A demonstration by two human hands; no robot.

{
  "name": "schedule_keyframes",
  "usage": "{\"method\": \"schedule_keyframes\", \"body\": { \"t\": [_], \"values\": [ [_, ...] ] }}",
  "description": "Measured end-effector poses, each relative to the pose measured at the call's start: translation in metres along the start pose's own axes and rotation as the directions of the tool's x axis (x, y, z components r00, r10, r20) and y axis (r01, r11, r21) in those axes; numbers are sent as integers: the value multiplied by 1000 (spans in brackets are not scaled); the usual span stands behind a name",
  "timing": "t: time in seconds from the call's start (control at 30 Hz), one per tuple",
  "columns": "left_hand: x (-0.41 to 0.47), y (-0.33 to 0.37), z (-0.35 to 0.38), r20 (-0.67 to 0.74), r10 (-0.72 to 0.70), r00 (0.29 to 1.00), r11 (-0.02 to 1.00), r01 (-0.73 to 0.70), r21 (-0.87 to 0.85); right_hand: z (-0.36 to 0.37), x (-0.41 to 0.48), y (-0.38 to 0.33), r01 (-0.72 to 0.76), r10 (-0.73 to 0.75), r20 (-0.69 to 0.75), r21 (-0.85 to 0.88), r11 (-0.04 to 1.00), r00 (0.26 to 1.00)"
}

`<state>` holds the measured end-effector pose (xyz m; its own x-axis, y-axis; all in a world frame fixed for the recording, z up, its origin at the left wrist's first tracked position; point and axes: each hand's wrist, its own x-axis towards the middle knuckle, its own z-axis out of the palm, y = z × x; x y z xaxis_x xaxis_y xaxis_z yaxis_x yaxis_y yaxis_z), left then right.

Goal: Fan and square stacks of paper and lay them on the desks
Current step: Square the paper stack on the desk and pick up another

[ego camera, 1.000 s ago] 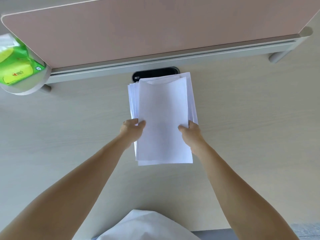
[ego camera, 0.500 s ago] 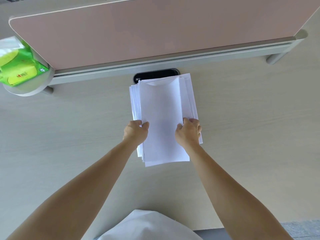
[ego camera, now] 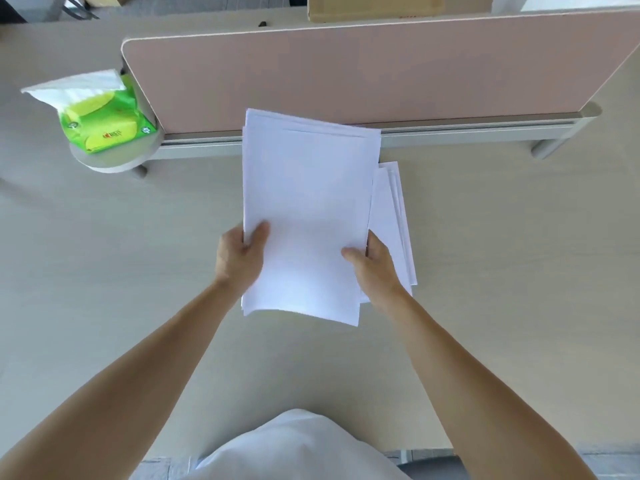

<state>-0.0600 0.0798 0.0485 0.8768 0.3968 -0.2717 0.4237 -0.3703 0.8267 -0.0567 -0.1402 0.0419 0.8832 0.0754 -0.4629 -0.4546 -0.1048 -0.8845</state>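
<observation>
White paper stack (ego camera: 304, 209) pinched btwn left hand (ego camera: 239, 258) & right hand (ego camera: 374, 263).

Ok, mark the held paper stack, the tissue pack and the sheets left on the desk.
Held stack (ego camera: 308, 209): head view, middle of top sheet.
Tissue pack (ego camera: 104, 126): head view, green wrapper.
Desk sheets (ego camera: 391, 216): head view, exposed right strip.

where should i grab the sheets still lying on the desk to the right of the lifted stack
Take the loose sheets by their right long edge, coming in from the right. That edge is bare and fanned, so fingers can get under it. The left side lies hidden under the held stack, which the left hand and right hand grip by its long edges.
</observation>
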Motion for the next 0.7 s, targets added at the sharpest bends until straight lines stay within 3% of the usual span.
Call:
{"method": "schedule_keyframes", "body": {
  "t": [0.07,0.17,0.3,0.4,0.57,0.7],
  "values": [
    [-27,1,-23,-74,170,983,981,-175,-79,18,-14,-7,33,-34,6,153,988,999],
    [-47,1,-55,-92,234,968,937,-250,-243,43,-36,-13,56,-52,-23,239,970,998],
    [-56,-25,-98,73,156,985,883,-106,-458,71,-68,-2,22,-29,57,110,994,998],
    [-67,-52,-111,110,78,991,879,-16,-476,96,-90,6,-8,8,22,-1,1000,1000],
    [-89,-65,-132,76,124,989,854,-67,-516,132,-124,11,-42,63,-206,104,994,976],
    [-92,-73,-156,193,202,960,890,-97,-445,146,-143,18,-53,64,-233,54,997,970]
  ]
}}
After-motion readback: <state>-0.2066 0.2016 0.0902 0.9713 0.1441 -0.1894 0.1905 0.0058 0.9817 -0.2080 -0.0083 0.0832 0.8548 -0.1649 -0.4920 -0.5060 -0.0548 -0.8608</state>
